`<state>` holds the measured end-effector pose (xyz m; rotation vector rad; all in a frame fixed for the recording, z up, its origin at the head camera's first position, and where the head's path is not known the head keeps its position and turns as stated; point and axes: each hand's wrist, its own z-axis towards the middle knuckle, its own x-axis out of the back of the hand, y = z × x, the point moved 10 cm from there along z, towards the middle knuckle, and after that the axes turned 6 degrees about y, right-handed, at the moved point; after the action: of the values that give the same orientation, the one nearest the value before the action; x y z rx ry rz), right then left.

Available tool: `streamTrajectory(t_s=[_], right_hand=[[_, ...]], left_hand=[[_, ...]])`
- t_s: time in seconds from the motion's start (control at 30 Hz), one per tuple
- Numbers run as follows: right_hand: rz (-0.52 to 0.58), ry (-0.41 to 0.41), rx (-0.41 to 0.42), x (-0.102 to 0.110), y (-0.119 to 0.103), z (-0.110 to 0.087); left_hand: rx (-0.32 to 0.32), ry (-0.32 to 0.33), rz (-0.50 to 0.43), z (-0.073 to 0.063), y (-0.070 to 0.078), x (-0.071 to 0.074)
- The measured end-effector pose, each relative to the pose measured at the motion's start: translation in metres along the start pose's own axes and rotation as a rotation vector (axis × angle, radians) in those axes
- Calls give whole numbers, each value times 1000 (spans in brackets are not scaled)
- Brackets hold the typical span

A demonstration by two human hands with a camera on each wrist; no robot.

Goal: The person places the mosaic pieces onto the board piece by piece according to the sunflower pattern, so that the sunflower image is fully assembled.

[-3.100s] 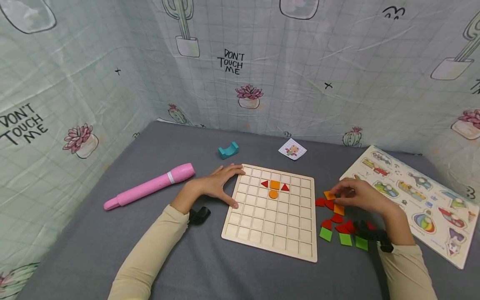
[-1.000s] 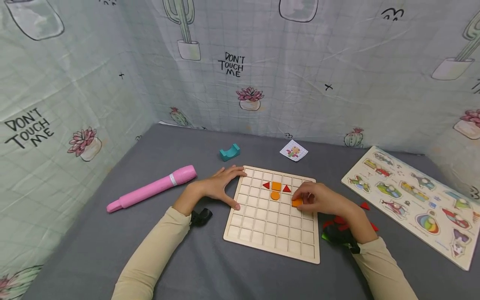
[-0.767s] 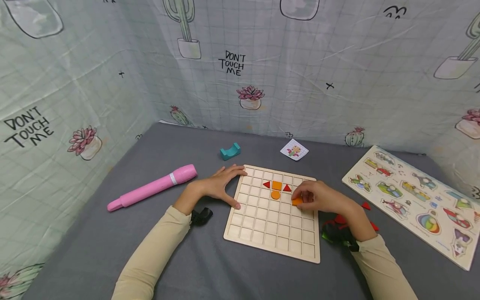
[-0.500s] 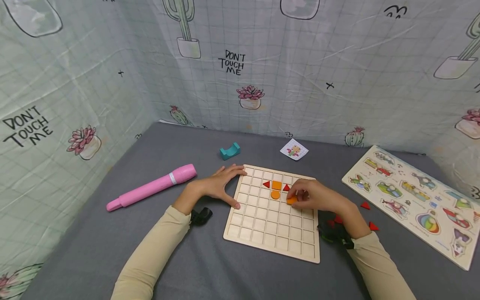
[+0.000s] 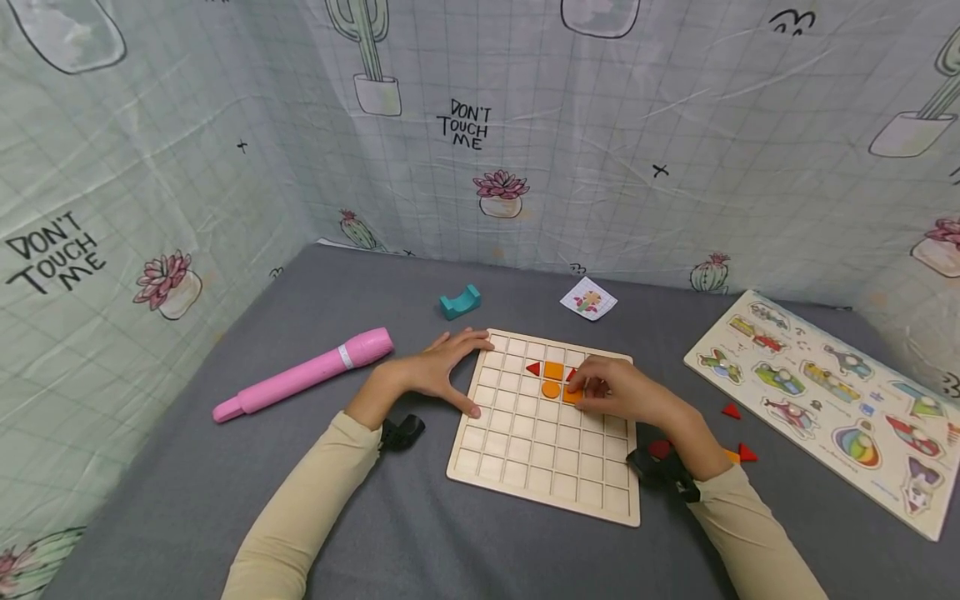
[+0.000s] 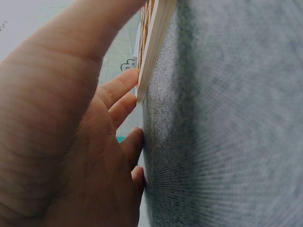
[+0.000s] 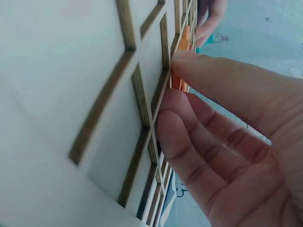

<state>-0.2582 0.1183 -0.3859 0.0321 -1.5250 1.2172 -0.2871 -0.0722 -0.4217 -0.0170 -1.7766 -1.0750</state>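
A pale wooden grid board (image 5: pixel 525 450) lies on the grey cloth. My left hand (image 5: pixel 435 371) is spread at its left edge, thumb and fingertips touching the rim. My right hand (image 5: pixel 633 393) pinches an orange square tile (image 5: pixel 572 397) low over a cell right of the orange round tile (image 5: pixel 551 389). Above that round tile sits another orange square (image 5: pixel 553 370), with a red triangle (image 5: pixel 533 368) on its left and a second red triangle, mostly hidden by my right fingers, on its right. In the right wrist view, the thumb (image 7: pixel 189 61) touches orange at the grid.
Loose red pieces (image 5: pixel 731 411) and an orange one (image 5: pixel 732 456) lie right of the board, partly under my right wrist. A puzzle board (image 5: pixel 810 392) lies farther right. A picture card (image 5: pixel 588 298) and a teal curved block (image 5: pixel 460 302) lie behind; a pink tube (image 5: pixel 300 375) lies left.
My right hand picked up an orange square from the loose pieces, brought it left over the board and slid it in beside the orange round tile. The left hand stays at the edge.
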Motion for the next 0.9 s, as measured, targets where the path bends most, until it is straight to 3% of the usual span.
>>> streamTrajectory(t_s=[0.5,0.9], right_hand=[[-42,0,-6,-2,-2,0],[6,34,-60,15,9,-20]], left_hand=[[0,-1,-7,0,0,-1],[16,-9,-1,1,-3,-2]])
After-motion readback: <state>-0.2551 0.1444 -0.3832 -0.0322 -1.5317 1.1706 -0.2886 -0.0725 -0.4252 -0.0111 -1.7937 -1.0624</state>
